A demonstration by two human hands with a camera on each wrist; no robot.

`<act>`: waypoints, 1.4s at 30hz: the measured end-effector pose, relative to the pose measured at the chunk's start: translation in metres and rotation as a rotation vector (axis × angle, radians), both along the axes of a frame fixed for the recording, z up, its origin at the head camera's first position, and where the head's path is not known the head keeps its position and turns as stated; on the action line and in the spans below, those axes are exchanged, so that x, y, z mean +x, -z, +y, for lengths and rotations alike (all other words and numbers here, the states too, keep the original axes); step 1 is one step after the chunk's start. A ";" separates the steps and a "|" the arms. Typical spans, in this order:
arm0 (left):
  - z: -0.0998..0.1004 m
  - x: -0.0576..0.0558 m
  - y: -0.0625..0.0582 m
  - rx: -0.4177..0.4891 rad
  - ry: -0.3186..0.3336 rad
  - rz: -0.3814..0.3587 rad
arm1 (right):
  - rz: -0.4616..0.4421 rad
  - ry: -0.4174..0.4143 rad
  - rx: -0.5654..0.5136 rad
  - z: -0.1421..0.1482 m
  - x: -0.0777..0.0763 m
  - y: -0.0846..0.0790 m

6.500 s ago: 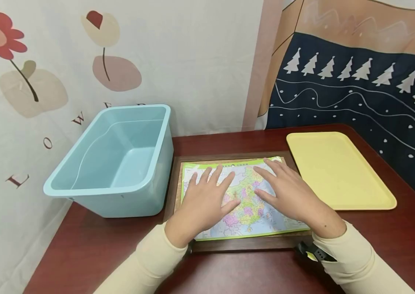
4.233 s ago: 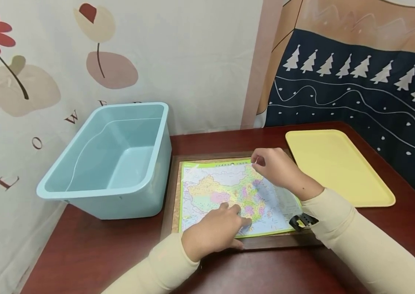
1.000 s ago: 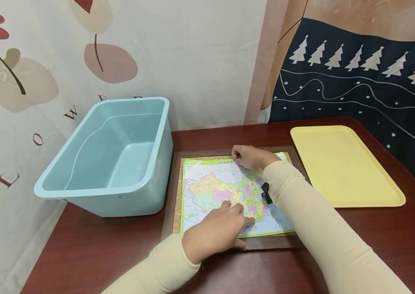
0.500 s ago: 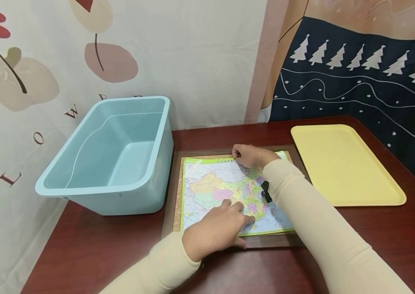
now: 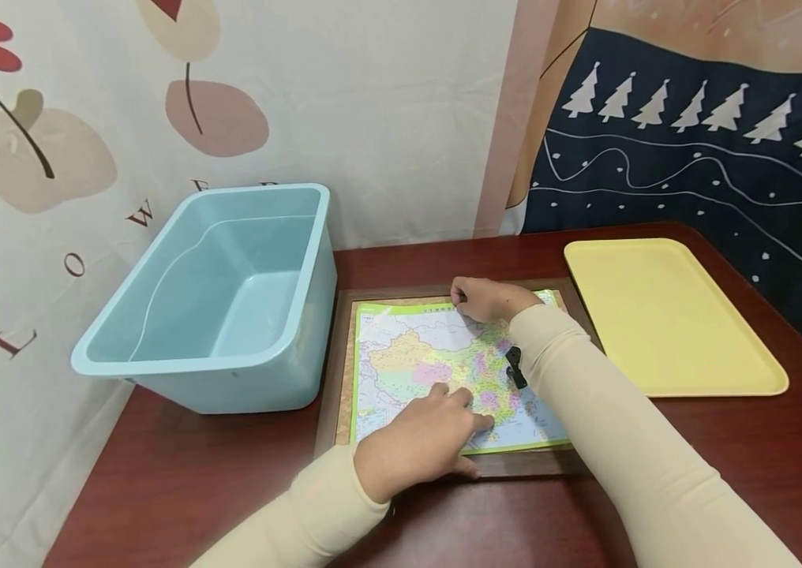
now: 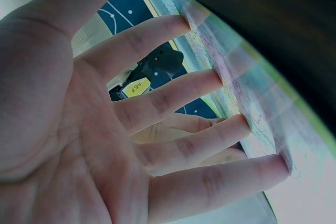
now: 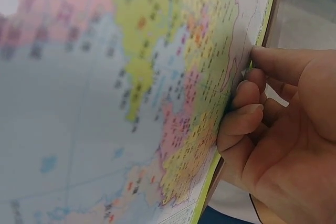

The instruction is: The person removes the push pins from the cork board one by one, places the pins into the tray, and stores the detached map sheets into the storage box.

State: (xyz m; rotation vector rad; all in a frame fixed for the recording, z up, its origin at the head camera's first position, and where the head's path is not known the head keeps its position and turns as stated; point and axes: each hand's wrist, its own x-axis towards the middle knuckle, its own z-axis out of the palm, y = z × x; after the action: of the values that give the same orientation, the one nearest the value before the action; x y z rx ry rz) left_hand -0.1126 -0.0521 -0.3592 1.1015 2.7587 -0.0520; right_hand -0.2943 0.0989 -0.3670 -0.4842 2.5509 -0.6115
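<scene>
A colourful map (image 5: 401, 355) with a green border lies on a wood-framed cork board (image 5: 343, 379). My left hand (image 5: 418, 438) rests over its lower middle, fingers spread and fingertips pressing the sheet, with the thumb on the frame's near edge. Four outstretched fingers (image 6: 173, 98) meet the map's surface in the left wrist view. My right hand (image 5: 486, 301) is at the map's top edge, thumb and index finger pinching there while the others curl in. Between those fingertips a bit of green shows in the right wrist view; the rest is hidden by the fingers (image 7: 244, 114).
A deep light-blue tub (image 5: 188, 368) stands left of the board on the dark red table (image 5: 181, 489). To the right lies a yellow tray (image 5: 671, 315). Patterned cloth (image 5: 387, 118) hangs behind. The right forearm (image 5: 628, 426) crosses the board's right side.
Earlier both hands lay spread above the map. The left then came down to its lower edge; the right went to the top edge and shifted left. Over the last second both stay still.
</scene>
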 end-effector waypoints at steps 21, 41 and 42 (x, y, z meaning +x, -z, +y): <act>0.000 0.000 0.000 0.015 -0.001 0.011 | -0.009 -0.014 -0.011 0.000 -0.002 0.000; 0.000 -0.001 0.000 0.014 -0.005 0.003 | 0.002 0.005 -0.006 0.000 -0.002 0.001; 0.000 -0.001 0.000 0.014 -0.005 0.003 | 0.002 0.006 -0.007 0.000 -0.002 0.001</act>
State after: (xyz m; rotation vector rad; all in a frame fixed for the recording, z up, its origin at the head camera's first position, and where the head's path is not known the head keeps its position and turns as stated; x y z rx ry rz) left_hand -0.1132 -0.0524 -0.3595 1.0994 2.7682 -0.0339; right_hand -0.2961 0.0989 -0.3683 -0.4794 2.5536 -0.6222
